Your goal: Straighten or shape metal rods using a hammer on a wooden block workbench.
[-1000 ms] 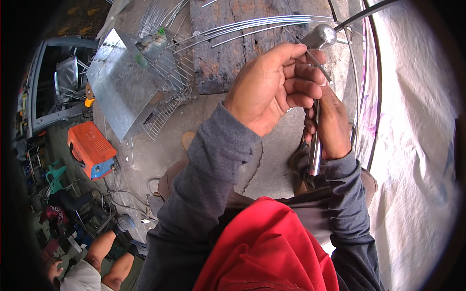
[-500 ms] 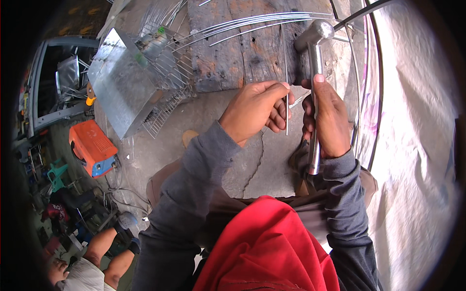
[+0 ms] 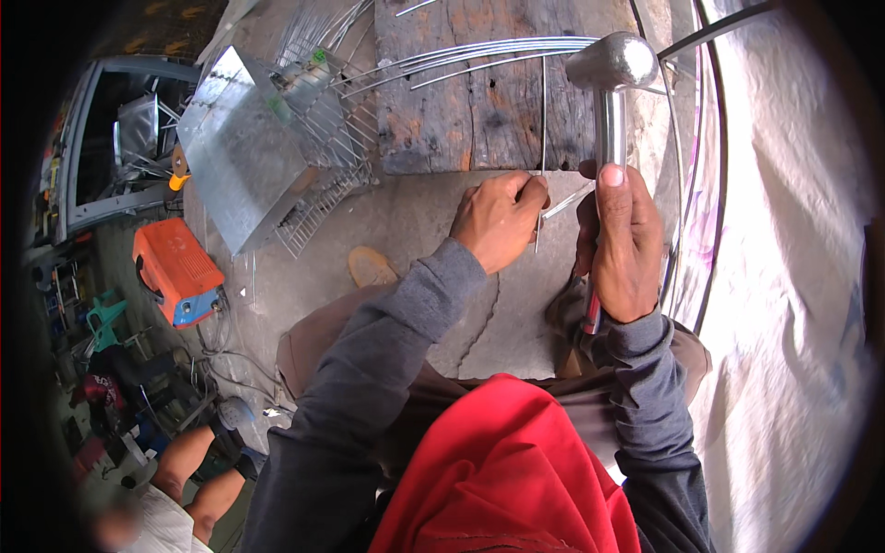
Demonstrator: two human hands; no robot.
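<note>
Head view: left grip (image 3: 504, 219) pinches a rod (image 3: 543, 111) near its end, seemingly to steady it over the board (image 3: 433, 129); right grip (image 3: 627, 241) wraps the hammer (image 3: 609, 124), thumb lengthwise, likely for control.

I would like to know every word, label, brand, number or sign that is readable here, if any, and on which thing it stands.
None is readable.
Orange-and-blue box: faint marks on top, too blurred to read.
Dark-red item, lower left: pale marks, too small to read.
Hammer and thin metal rod: no lettering visible.
</note>
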